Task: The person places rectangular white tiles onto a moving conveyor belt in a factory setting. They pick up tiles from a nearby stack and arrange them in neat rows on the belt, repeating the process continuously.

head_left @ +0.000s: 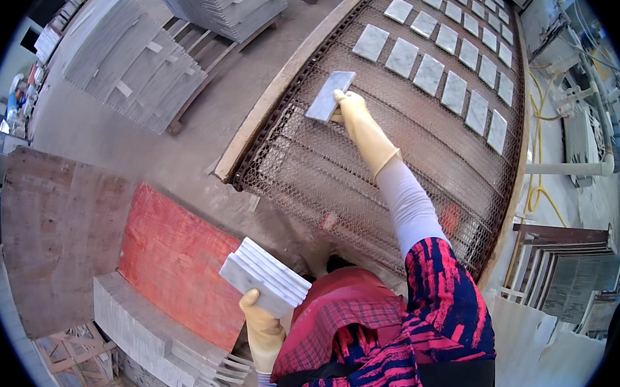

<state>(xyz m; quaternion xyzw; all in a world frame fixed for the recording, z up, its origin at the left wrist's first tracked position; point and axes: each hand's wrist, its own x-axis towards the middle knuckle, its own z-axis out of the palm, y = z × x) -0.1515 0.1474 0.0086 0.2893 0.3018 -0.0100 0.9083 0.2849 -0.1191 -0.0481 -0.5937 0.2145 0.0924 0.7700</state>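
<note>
My right hand [352, 110], in a cream rubber glove, reaches out over a wire-mesh conveyor [391, 170]. Pinched between its thumb and fingers is a grey-white marble tile [329, 96], at the left end of the nearest row; whether it touches the mesh I cannot tell. Close to my body, my left hand [263, 327], gloved the same way, grips a stack of several marble tiles [264, 277] from below, its thumb against the near face. Further up the conveyor, rows of marble tiles [428, 74] lie flat with gaps between them.
Left of the conveyor's pale side rail [289, 77], tall stacks of grey tiles [128, 62] stand on pallets. A red board [183, 256] lies at my left beside a long row of tiles [150, 326]. To the right are a yellow hose [539, 137], a pipe [570, 168] and a rack of slabs [563, 276].
</note>
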